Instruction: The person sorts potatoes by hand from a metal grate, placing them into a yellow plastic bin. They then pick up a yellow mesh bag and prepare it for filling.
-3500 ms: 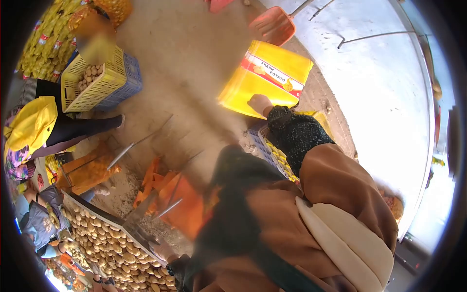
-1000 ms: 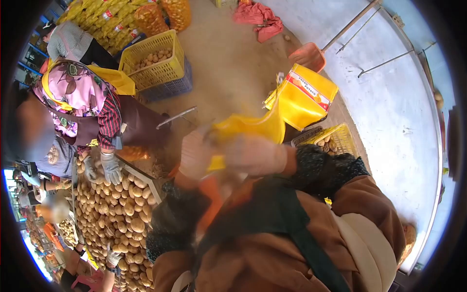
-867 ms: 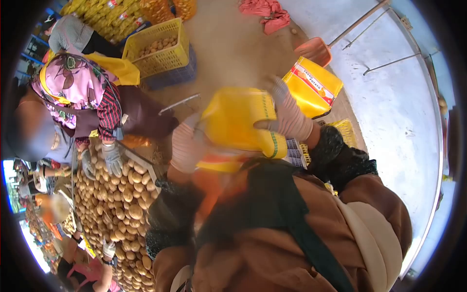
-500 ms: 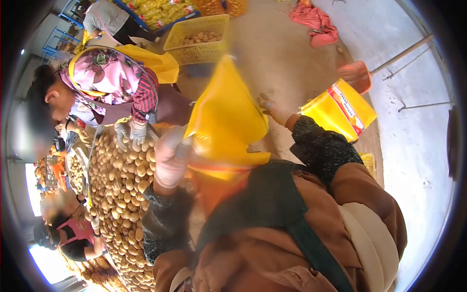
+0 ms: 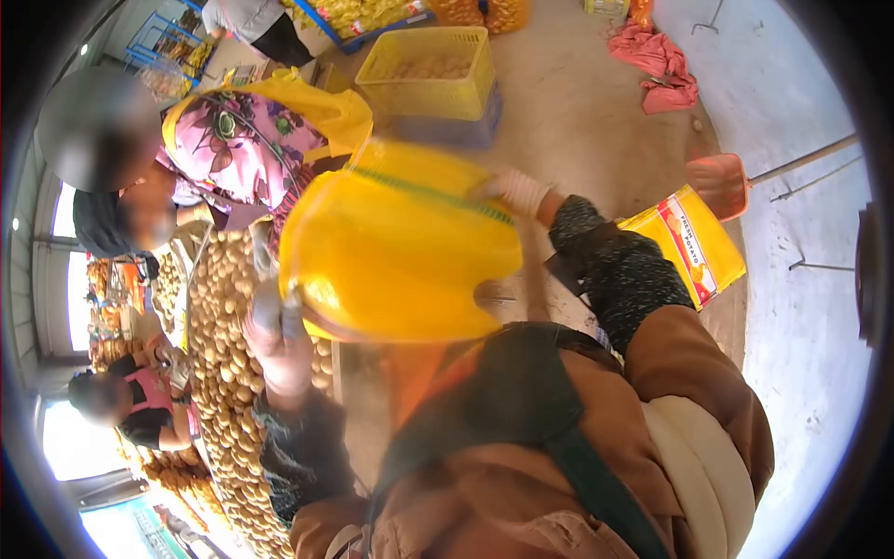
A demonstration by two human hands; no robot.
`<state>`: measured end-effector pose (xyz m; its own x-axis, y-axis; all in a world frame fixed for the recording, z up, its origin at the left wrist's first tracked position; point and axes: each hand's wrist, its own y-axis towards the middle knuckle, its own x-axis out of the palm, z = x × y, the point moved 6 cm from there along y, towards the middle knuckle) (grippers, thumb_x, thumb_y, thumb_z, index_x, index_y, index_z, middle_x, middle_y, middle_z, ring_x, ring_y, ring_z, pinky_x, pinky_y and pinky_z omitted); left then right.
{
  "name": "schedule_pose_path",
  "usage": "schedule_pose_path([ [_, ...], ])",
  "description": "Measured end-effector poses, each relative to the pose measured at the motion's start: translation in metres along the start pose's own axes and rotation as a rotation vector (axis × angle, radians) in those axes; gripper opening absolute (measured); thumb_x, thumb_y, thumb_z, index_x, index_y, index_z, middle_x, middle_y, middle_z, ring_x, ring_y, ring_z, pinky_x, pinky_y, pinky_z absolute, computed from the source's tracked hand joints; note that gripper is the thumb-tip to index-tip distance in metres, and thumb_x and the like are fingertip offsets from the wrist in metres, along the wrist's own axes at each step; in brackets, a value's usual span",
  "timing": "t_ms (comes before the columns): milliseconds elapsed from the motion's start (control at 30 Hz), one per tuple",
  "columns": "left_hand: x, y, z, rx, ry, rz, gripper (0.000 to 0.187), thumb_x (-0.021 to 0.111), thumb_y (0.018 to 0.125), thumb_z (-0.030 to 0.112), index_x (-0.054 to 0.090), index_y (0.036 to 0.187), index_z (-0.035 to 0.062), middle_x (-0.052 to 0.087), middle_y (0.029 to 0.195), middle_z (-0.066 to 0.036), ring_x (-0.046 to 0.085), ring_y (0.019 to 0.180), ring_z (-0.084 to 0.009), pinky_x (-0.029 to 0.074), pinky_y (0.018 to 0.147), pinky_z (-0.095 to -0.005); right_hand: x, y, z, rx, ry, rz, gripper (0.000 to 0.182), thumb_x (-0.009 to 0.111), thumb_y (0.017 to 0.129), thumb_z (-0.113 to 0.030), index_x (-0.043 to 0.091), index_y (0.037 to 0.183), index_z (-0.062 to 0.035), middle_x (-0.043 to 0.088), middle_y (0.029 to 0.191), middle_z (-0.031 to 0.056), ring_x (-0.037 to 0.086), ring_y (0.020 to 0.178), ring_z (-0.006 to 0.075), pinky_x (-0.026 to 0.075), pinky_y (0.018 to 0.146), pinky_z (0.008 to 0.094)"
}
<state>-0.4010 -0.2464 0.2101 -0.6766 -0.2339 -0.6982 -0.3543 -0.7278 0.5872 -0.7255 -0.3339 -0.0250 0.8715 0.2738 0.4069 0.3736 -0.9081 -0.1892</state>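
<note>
A yellow bag [image 5: 400,256] is spread out in front of my body, slightly blurred by motion. My left hand [image 5: 277,335], in a pale glove, is closed on its left edge. My right hand [image 5: 515,194], also gloved, pinches its upper right side near a green stripe. Potatoes [image 5: 219,354] lie heaped beyond my left hand. To the right of my right forearm rest flat yellow bags [image 5: 687,244] with a red and white "FRESH POTATO" band.
A co-worker in a floral top [image 5: 228,140] leans over the potatoes close by; another in pink [image 5: 154,391] works farther along. A yellow crate [image 5: 424,79] of potatoes stands on a blue one [image 5: 456,126]. An orange scoop [image 5: 717,184] and red sacking [image 5: 656,61] lie near the wall.
The yellow bag has gone from a narrow, peaked shape to spread wide. My left hand has moved left with its edge; my right hand now grips its other side.
</note>
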Motion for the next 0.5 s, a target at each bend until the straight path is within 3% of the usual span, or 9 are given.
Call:
schedule_pose_path([
  [33, 0.006, 0.000, -0.010, -0.084, -0.059, 0.045, 0.008, 0.058, 0.100, 0.006, 0.062, 0.101, -0.0007, 0.056, 0.080, 0.001, 0.048, 0.071, -0.0082, 0.041, 0.063, -0.0257, -0.012, -0.010, -0.013, -0.060, 0.035, 0.078, 0.036, 0.063, 0.096, -0.017, 0.063, 0.128, -0.0009, 0.069, 0.119, 0.0106, 0.065, 0.102, 0.0168, 0.050, 0.093, 0.0306],
  [133, 0.041, -0.001, -0.037, -0.316, -0.370, 0.167, 0.019, 0.055, 0.101, 0.005, 0.062, 0.116, -0.0043, 0.063, 0.093, 0.000, 0.053, 0.084, -0.0079, 0.047, 0.076, -0.0247, -0.111, -0.037, -0.045, -0.191, -0.466, 0.369, 0.037, 0.068, 0.093, -0.019, 0.065, 0.124, 0.0019, 0.071, 0.114, 0.0076, 0.067, 0.098, 0.0163, 0.053, 0.089, 0.0303],
  [200, 0.069, 0.006, -0.047, -0.314, -0.490, 0.232, 0.020, 0.056, 0.102, 0.007, 0.062, 0.119, -0.0007, 0.061, 0.100, 0.000, 0.052, 0.090, -0.0080, 0.047, 0.081, -0.0253, -0.133, -0.066, -0.082, -0.317, -0.456, 0.454, 0.035, 0.066, 0.096, -0.020, 0.064, 0.124, 0.0000, 0.071, 0.115, 0.0078, 0.067, 0.100, 0.0168, 0.053, 0.090, 0.0309],
  [233, 0.083, 0.007, -0.055, -0.277, -0.545, 0.241, 0.021, 0.056, 0.103, 0.009, 0.062, 0.121, 0.0020, 0.061, 0.103, 0.000, 0.053, 0.094, -0.0084, 0.047, 0.085, -0.0265, -0.123, -0.087, -0.113, -0.338, -0.226, 0.481, 0.033, 0.064, 0.098, -0.022, 0.065, 0.124, -0.0021, 0.071, 0.114, 0.0082, 0.067, 0.100, 0.0170, 0.054, 0.090, 0.0316],
  [300, 0.130, -0.004, -0.097, -0.586, -0.800, 0.162, 0.024, 0.057, 0.102, 0.010, 0.061, 0.125, 0.0034, 0.063, 0.109, -0.002, 0.057, 0.097, -0.0119, 0.048, 0.086, -0.0274, -0.080, -0.120, -0.166, -0.477, -0.099, 0.389, 0.031, 0.065, 0.097, -0.021, 0.066, 0.122, -0.0026, 0.071, 0.112, 0.0080, 0.068, 0.099, 0.0175, 0.055, 0.089, 0.0321],
  [367, 0.164, 0.015, -0.091, -0.409, -0.516, 0.003, 0.034, 0.063, 0.098, 0.014, 0.058, 0.130, 0.0030, 0.064, 0.113, -0.009, 0.062, 0.101, -0.0219, 0.051, 0.090, -0.0324, -0.048, -0.141, -0.178, -0.517, -0.083, 0.348, 0.030, 0.066, 0.096, -0.020, 0.066, 0.121, -0.0032, 0.071, 0.111, 0.0077, 0.068, 0.098, 0.0176, 0.055, 0.088, 0.0326],
  [433, 0.182, 0.015, -0.069, -0.193, 0.333, -0.008, 0.053, 0.074, 0.087, 0.019, 0.056, 0.132, -0.0022, 0.064, 0.115, -0.022, 0.062, 0.106, -0.0309, 0.049, 0.097, -0.0385, -0.028, -0.156, -0.176, -0.474, -0.186, 0.369, 0.031, 0.068, 0.095, -0.019, 0.066, 0.122, -0.0038, 0.071, 0.112, 0.0070, 0.068, 0.098, 0.0171, 0.056, 0.087, 0.0329],
  [467, 0.188, 0.010, -0.054, -0.231, 0.324, 0.009, 0.052, 0.072, 0.088, 0.024, 0.056, 0.131, -0.0019, 0.063, 0.116, -0.023, 0.062, 0.106, -0.0350, 0.050, 0.094, -0.0406, -0.026, -0.155, -0.156, -0.447, -0.120, 0.304, 0.029, 0.067, 0.095, -0.017, 0.066, 0.121, -0.0046, 0.072, 0.112, 0.0107, 0.070, 0.097, 0.0218, 0.055, 0.086, 0.0326],
  [500, 0.192, 0.005, -0.041, -0.267, 0.313, 0.023, 0.052, 0.071, 0.089, 0.029, 0.056, 0.129, -0.0015, 0.063, 0.117, -0.024, 0.062, 0.106, -0.0391, 0.050, 0.092, -0.0427, -0.007, -0.161, -0.156, -0.514, -0.604, 0.370, 0.030, 0.067, 0.094, -0.016, 0.066, 0.122, -0.0061, 0.072, 0.109, 0.0122, 0.070, 0.094, 0.0256, 0.056, 0.083, 0.0342],
])
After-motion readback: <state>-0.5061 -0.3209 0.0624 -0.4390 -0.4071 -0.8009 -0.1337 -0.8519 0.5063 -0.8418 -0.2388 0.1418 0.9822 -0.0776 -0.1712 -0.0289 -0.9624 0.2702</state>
